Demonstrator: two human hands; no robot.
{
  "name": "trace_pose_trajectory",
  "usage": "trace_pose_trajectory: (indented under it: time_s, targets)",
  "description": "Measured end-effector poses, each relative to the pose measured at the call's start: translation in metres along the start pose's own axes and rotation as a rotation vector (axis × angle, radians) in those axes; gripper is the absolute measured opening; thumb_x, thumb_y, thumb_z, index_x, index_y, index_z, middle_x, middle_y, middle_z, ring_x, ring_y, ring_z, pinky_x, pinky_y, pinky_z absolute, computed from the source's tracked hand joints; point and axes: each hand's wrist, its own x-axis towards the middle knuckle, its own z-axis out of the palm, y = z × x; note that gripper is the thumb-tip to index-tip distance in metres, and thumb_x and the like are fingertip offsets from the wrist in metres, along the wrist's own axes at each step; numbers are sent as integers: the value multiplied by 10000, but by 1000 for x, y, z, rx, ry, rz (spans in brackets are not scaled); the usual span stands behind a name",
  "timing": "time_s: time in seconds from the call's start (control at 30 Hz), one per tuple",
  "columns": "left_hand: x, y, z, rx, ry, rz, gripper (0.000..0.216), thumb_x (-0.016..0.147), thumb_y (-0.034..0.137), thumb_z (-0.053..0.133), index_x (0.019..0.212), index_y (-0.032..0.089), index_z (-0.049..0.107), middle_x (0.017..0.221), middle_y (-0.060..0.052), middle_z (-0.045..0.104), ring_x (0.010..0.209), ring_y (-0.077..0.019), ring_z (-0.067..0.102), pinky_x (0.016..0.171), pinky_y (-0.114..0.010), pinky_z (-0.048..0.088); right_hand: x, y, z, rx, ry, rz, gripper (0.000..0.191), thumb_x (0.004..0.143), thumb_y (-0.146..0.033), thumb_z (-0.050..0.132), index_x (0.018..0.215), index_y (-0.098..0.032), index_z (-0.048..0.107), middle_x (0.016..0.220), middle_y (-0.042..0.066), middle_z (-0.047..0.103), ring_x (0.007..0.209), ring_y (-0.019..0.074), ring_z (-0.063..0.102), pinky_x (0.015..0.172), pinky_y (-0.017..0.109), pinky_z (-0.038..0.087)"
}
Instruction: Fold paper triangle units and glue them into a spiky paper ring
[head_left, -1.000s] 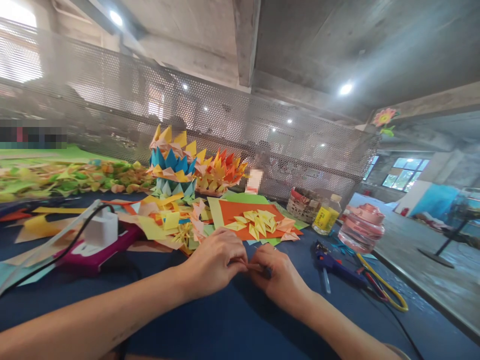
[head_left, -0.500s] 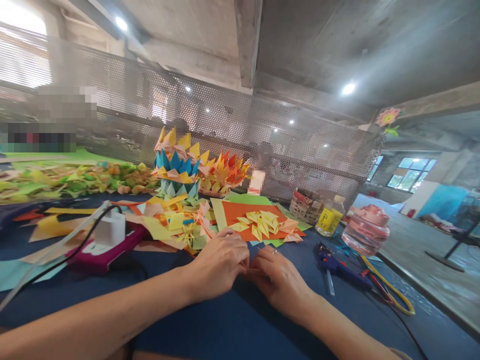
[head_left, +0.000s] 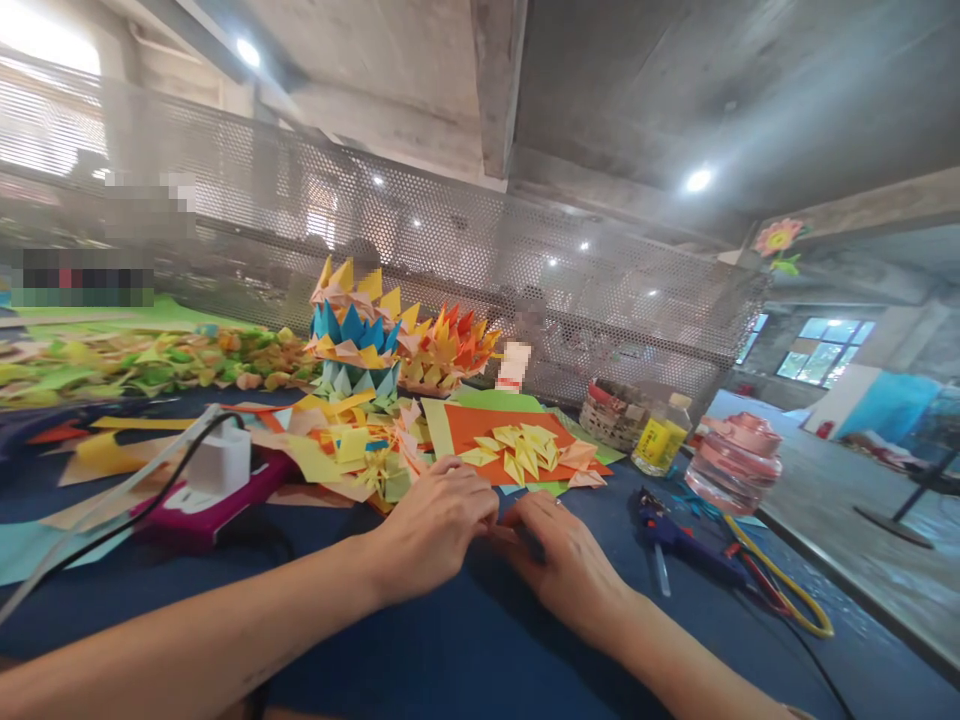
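Observation:
My left hand [head_left: 442,520] is closed, its fingertips pinched together above the blue tabletop. Close on its right, my right hand [head_left: 570,560] curls inward, thumb and fingers bent toward the same spot. Between them shows a sliver of a small peach-coloured piece of paper [head_left: 504,537], mostly hidden by the fingers. Just beyond the hands, folded yellow paper pieces [head_left: 521,450] lie on orange paper sheets [head_left: 465,420]. Folded peach paper pieces [head_left: 581,458] rest at that sheet's right side.
A purple power strip [head_left: 217,510] with a white plug and cables lies left. Stacked folded-paper flowers [head_left: 352,330] stand behind. To the right are a blue glue gun [head_left: 690,545], a yellow-labelled bottle [head_left: 660,440], a pink water jug [head_left: 735,465] and a woven basket [head_left: 611,415].
The right hand's fingers have shifted slightly, showing a dark gap under them. My left hand stays nearly in place, and the view has moved a little.

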Motion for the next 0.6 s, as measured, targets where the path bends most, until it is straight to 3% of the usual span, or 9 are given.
trace_pose_trajectory:
  time_s: [0.13,0.37,0.6]
  targets:
    - [0,-1,-1,21,20,43,176,868,101,512,703,156,537,689,-3,579,705,-152,508,800,-326,339,0,0,0,30,-6,-16,42,898,-181,540,879,-194,576,831,35,608,772,166,550,704,275,429]
    - [0,0,1,-19,-12,-11,157,845,102,532,701,163,532,684,-3,582,712,-164,512,789,-336,348,0,0,3,-21,22,-56,140,890,-151,509,757,-187,537,740,22,570,694,155,510,652,269,408]
    - [-2,9,0,-95,11,-64,132,812,89,556,870,186,489,784,-4,598,778,-182,539,841,-341,374,-1,3,4,-4,11,-14,136,879,-159,540,749,-185,515,738,11,546,690,148,491,632,255,383]
